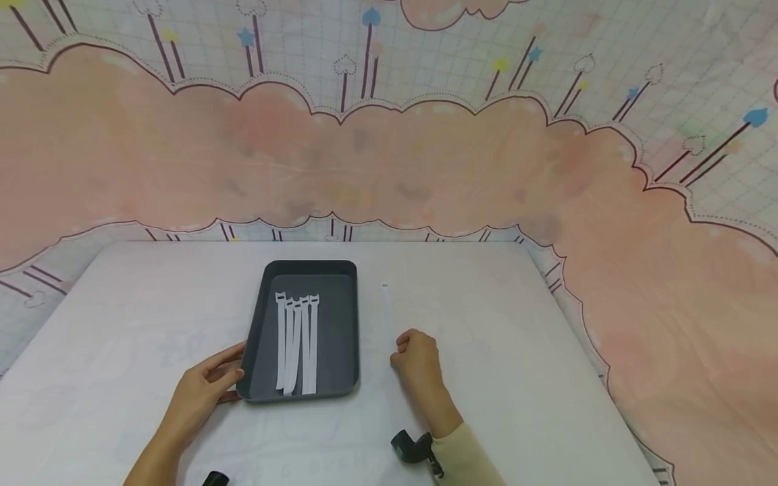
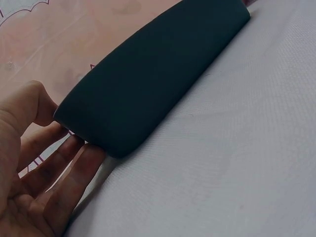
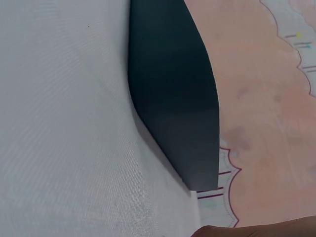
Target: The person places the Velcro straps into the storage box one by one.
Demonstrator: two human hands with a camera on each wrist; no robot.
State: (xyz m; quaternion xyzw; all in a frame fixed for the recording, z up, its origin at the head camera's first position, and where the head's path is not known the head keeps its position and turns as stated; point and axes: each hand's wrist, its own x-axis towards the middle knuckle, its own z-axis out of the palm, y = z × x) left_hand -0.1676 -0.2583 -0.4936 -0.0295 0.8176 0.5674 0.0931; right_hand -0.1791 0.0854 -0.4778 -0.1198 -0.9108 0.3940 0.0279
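Note:
A dark grey tray stands on the white table, with several white cable ties with slotted heads side by side inside. At its lower left corner my left hand grips the tray, the thumb at the rim and the fingers against the outer wall. My right hand is low over the table right of the tray, fingers curled. A faint white strip like the ties runs down towards its fingertips; I cannot tell whether they pinch it. Only a finger's edge shows in the right wrist view.
The white table extends to both sides of the tray. Behind it hangs a peach and white patterned cloth. A black wrist camera sits at the right sleeve.

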